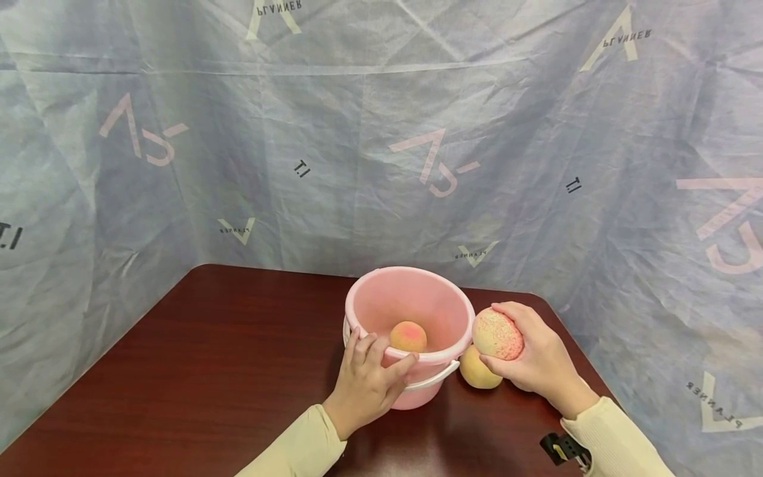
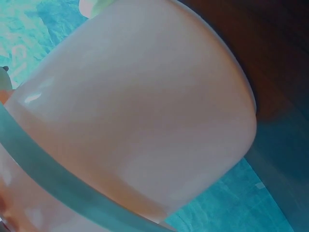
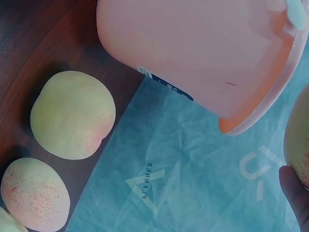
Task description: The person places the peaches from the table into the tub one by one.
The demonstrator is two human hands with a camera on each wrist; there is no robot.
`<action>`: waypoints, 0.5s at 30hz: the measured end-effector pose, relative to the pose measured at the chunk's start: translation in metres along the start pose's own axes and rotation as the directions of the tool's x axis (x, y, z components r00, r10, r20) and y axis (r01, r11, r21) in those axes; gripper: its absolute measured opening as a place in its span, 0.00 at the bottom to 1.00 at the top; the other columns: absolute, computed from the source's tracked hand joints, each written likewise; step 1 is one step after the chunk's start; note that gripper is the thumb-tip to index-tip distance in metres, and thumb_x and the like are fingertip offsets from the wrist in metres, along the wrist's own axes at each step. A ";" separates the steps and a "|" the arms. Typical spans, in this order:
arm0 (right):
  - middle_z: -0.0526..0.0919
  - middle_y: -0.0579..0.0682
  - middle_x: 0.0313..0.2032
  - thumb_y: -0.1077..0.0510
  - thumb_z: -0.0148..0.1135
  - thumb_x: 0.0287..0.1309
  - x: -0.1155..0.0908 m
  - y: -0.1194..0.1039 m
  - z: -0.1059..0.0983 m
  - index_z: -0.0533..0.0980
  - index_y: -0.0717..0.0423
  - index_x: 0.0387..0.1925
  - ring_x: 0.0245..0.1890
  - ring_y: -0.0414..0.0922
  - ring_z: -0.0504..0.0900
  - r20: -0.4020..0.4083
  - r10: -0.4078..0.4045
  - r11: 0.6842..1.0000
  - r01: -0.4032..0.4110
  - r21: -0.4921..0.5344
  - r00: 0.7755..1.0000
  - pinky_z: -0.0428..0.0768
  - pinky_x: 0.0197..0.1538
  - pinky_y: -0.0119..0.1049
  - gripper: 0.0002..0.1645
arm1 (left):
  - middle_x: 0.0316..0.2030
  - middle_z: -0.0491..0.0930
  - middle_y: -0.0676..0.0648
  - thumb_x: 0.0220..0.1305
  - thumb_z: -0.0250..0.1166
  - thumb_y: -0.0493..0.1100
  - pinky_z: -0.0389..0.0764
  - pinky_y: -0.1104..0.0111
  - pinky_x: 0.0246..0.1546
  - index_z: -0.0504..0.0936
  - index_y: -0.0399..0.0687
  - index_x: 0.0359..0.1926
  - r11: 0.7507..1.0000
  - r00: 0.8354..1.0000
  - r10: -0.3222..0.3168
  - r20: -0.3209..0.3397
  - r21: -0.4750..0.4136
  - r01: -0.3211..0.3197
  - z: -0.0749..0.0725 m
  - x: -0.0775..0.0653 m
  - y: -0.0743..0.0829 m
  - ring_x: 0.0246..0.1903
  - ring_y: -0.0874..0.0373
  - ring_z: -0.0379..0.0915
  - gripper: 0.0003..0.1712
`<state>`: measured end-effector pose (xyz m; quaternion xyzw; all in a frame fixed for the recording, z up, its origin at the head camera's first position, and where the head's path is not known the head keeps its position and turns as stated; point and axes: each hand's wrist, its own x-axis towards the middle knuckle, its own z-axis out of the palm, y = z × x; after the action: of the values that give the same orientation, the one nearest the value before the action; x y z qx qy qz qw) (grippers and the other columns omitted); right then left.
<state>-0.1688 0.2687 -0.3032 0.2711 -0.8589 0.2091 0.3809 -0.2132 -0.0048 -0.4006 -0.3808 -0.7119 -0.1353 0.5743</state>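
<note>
A pink bucket (image 1: 417,397) with a white handle (image 1: 438,377) stands on the table, one peach (image 1: 408,336) inside it. My left hand (image 1: 366,384) grips the bucket's near rim; the left wrist view is mostly filled by the bucket wall (image 2: 145,96). Just right of the rim, my right hand (image 1: 539,351) holds a pink-speckled peach (image 1: 497,334) raised above the table. Below that hand, a yellowish peach (image 1: 479,371) lies beside the bucket. In the right wrist view, a speckled peach (image 3: 36,194) rests near the yellowish one, with part of another at the corner.
The dark red-brown table (image 1: 226,358) extends to the left of the bucket. Grey printed cloth (image 1: 334,132) hangs behind and along both sides. A small black device (image 1: 560,448) is at the right wrist.
</note>
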 end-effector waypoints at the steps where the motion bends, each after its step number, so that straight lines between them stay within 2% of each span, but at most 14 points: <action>1: 0.78 0.56 0.47 0.61 0.78 0.19 0.000 0.000 0.000 0.74 0.62 0.51 0.45 0.46 0.75 0.001 0.003 1.000 -0.003 0.001 1.000 0.65 0.49 0.18 0.45 | 0.43 0.72 0.41 0.70 0.46 0.52 0.65 0.43 0.52 0.78 0.62 0.49 1.000 1.000 0.001 -0.001 0.000 -0.001 0.000 0.000 0.000 0.45 0.44 0.65 0.16; 7: 0.78 0.54 0.48 0.61 0.78 0.20 0.002 -0.002 -0.001 0.74 0.60 0.52 0.45 0.44 0.74 0.007 0.025 1.000 -0.026 0.017 1.000 0.65 0.48 0.18 0.45 | 0.42 0.73 0.40 0.70 0.46 0.53 0.65 0.43 0.52 0.78 0.62 0.49 1.000 1.000 0.004 -0.004 -0.009 -0.004 0.000 0.000 0.000 0.45 0.45 0.65 0.16; 15: 0.78 0.54 0.47 0.61 0.78 0.19 0.006 -0.002 0.001 0.75 0.61 0.51 0.45 0.43 0.75 0.001 0.002 0.999 -0.002 0.035 1.000 0.66 0.48 0.19 0.45 | 0.41 0.72 0.41 0.72 0.44 0.55 0.65 0.43 0.52 0.78 0.62 0.49 1.000 1.000 -0.002 0.004 -0.011 0.002 -0.001 0.000 0.001 0.45 0.45 0.64 0.18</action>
<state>-0.1710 0.2647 -0.2989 0.2767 -0.8556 0.2243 0.3755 -0.2117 -0.0051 -0.4003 -0.3837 -0.7126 -0.1391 0.5706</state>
